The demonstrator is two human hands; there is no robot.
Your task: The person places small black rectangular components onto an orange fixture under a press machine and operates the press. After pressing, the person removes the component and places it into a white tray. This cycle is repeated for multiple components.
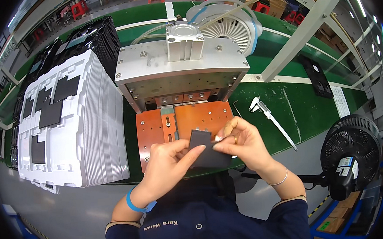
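In front of the press, my left hand (168, 163) holds a flat dark grey L-shaped piece (200, 139) between thumb and fingers. Pinched together at that piece's right side are the thumb and fingers of my right hand (246, 144). A small whitish bit shows at these fingertips; I cannot make out what it is. Just beyond both hands is the orange base plate (152, 131) of the metal press (152, 64), with screws and a slotted metal block on it.
To the left stands a tall stack of white plastic trays (104, 139), with several dark pieces on top. Black trays (106, 36) rise behind it. A caliper (274, 122) and a thin hex key (238, 109) lie on the green table (283, 99). A black fan (351, 148) stands at the right.
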